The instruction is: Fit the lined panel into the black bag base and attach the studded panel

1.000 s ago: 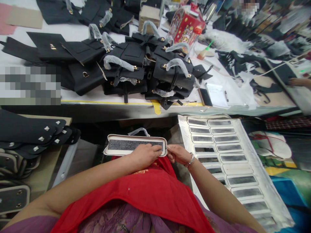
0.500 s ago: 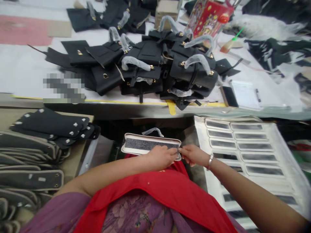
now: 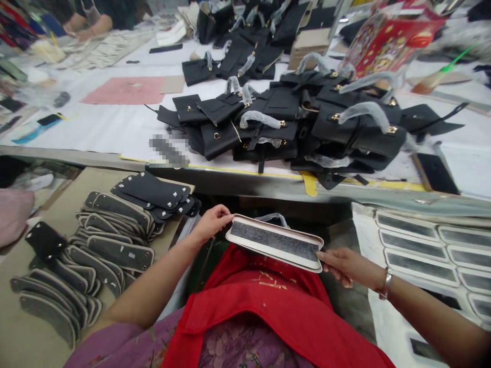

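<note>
I hold a long cream panel with a dark grey strip (image 3: 274, 241) over my red apron, one hand at each end. My left hand (image 3: 210, 223) grips its left end with the fingers curled round the edge. At the right end my right hand (image 3: 347, 265), with a bracelet at the wrist, pinches the panel. A foam-wrapped handle (image 3: 274, 219) peeks out behind the panel.
Rows of black and grey panels with studs (image 3: 115, 225) lie on a low board at the left. More cream panels fill a tray (image 3: 429, 245) at the right. Black handbags with wrapped handles (image 3: 307, 122) are piled on the white table (image 3: 76, 128). Another person's hands (image 3: 86, 25) rest far left.
My left hand has slid from the panel's right part to its left end. The view has swung left, showing the low board of panels and the far table.
</note>
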Demonstrator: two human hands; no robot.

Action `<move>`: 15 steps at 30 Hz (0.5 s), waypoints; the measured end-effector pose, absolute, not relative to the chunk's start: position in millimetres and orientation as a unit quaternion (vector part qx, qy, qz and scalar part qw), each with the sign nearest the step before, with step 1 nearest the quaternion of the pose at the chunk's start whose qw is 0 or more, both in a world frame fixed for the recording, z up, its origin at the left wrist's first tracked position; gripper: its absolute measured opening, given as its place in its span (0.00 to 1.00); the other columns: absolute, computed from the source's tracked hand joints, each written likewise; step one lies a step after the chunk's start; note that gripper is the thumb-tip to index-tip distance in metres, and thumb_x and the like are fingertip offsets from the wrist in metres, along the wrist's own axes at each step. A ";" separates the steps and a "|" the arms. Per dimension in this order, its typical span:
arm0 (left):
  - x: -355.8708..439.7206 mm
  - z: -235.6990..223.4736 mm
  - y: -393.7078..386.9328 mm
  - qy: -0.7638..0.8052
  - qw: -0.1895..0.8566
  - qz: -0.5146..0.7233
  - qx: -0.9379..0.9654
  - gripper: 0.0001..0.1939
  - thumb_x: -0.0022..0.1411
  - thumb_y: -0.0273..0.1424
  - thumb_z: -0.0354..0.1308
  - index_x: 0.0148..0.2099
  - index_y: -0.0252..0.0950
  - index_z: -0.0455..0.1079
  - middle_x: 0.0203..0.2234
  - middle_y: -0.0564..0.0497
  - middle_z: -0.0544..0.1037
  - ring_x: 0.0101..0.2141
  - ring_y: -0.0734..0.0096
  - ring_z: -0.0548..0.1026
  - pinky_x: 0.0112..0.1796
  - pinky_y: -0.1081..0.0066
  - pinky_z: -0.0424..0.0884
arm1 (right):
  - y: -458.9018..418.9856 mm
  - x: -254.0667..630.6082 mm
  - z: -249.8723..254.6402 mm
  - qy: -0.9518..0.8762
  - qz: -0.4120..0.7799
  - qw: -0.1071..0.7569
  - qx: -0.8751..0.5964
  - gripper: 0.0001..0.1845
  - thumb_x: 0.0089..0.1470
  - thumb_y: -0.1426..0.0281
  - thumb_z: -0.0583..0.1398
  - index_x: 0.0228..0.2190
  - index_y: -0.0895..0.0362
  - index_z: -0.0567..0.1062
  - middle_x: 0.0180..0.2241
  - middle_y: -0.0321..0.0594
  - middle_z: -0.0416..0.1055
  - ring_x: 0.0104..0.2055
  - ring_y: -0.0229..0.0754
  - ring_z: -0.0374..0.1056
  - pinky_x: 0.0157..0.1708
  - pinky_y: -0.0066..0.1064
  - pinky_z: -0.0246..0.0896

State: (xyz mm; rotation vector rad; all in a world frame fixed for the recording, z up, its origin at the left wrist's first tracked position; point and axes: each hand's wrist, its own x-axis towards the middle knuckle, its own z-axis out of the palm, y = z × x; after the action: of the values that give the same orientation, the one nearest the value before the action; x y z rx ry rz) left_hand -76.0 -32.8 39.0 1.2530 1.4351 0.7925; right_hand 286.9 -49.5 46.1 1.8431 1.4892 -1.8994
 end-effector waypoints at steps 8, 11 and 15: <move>-95.6 14.7 -13.9 0.511 0.693 0.164 0.482 0.20 0.48 0.41 0.62 0.30 0.35 0.55 0.19 0.58 0.67 0.17 0.78 0.68 0.18 0.77 0.66 | -50.5 292.3 43.3 0.442 -0.653 0.057 0.612 0.34 0.37 0.37 0.54 0.19 0.58 0.63 0.10 0.28 0.52 0.10 0.28 0.50 0.10 0.22 0.43; -91.4 17.8 -9.9 0.517 0.689 0.145 0.487 0.21 0.50 0.43 0.61 0.30 0.36 0.53 0.19 0.59 0.66 0.18 0.77 0.68 0.18 0.76 0.66 | -49.6 295.0 36.4 0.443 -0.652 0.041 0.614 0.33 0.39 0.38 0.53 0.18 0.58 0.64 0.10 0.29 0.53 0.10 0.29 0.50 0.10 0.22 0.43; -91.3 19.5 -6.6 0.520 0.653 0.142 0.531 0.21 0.50 0.44 0.59 0.27 0.35 0.54 0.19 0.60 0.61 0.20 0.80 0.64 0.21 0.78 0.63 | -51.1 292.6 31.8 0.447 -0.658 -0.010 0.606 0.32 0.40 0.40 0.54 0.16 0.58 0.64 0.09 0.28 0.52 0.09 0.28 0.47 0.10 0.22 0.41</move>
State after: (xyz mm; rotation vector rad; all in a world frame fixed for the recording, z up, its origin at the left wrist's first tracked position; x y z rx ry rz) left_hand -91.3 -6.6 19.5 1.2058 1.1795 0.3221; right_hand 292.6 -51.1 31.8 1.9169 1.4127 -2.0808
